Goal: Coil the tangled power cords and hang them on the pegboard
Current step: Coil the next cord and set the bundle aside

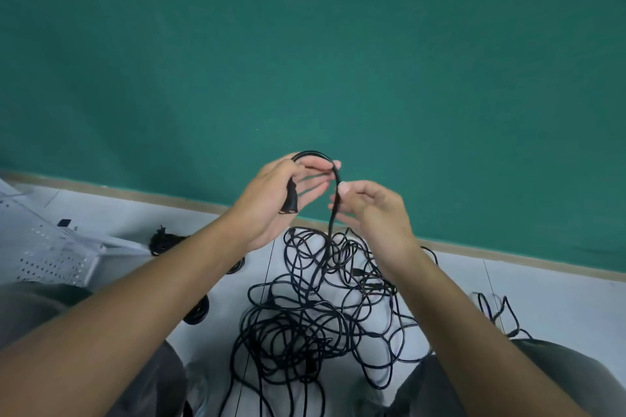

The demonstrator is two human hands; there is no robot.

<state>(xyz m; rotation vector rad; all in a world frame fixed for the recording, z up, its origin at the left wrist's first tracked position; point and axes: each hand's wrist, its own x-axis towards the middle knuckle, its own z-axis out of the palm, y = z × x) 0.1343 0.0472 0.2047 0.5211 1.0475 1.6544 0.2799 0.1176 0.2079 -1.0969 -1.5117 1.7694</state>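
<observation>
Our left fingers (315, 164) curl round the cord (333, 213) just behind its plug (289, 201), which sits in the palm of our left hand (271, 200) with its end pointing down. From there the cord arches up in a short loop over the fingertips and comes down between both hands. Our right fingers (345, 188) pinch that falling stretch just below the top of the loop, thumb and forefinger closed on it, the other fingers of our right hand (376, 210) loosely bent. Below the pinch the cord drops straight into the tangle (315, 308), a loose black heap on the pale floor (559, 284) between our knees. To the left, near the tangle, lie two coils (166, 242), partly hidden by our left arm, and beside them a white pegboard (44, 247) lies tilted on the floor. A green wall (305, 44) rises behind.
</observation>
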